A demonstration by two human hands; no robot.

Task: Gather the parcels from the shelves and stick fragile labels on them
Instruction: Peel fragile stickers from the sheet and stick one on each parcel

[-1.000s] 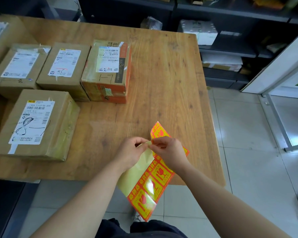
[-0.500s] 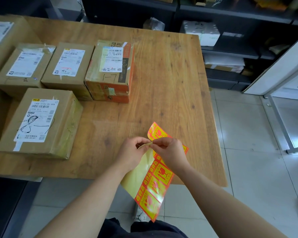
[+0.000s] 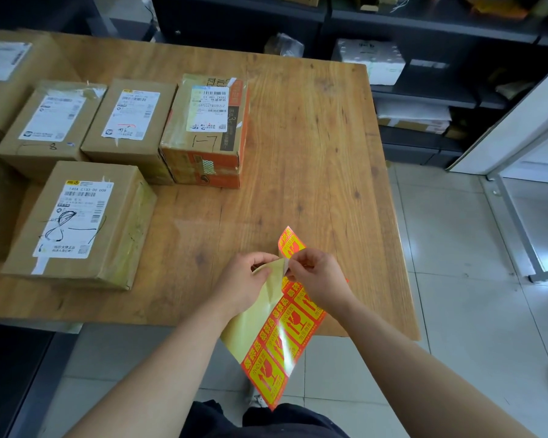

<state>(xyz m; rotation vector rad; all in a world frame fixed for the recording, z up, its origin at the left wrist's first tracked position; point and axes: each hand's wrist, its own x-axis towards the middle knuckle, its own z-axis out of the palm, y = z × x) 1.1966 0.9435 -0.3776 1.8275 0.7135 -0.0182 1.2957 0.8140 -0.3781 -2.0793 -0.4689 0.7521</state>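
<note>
Five parcels [image 3: 130, 121] with white shipping slips on top lie on the left half of the desk [image 3: 314, 153]. Three stand side by side in a row, touching; the right one of these is an orange-sided box [image 3: 206, 131] with handwriting under its slip. A bigger box [image 3: 10, 74] sits at the far left corner. The nearest box [image 3: 79, 222] lies in front of the row, with a black scribble across its slip.

Over the near edge of the desk I hold the sheet of labels [image 3: 279, 339] in both hands. My left hand [image 3: 244, 286] pinches the sheet's bare yellow backing near its top edge, thumb and fingers [image 3: 266, 259] curled round it. My right hand [image 3: 317, 279] pinches the corner of one label [image 3: 290, 245] between thumb and fingers [image 3: 295, 263]. That corner is lifted from the backing and shows its pale underside, while the rest of the label stands up above my hands. The sheet hangs down past the desk edge toward my lap, with a column of orange and yellow labels on its right side and glare across them.

Beyond the desk stand dark shelves [image 3: 424, 99] holding a white parcel [image 3: 370, 60] and a few flatter packages below it. Pale floor tiles [image 3: 456, 279] run along the right.
</note>
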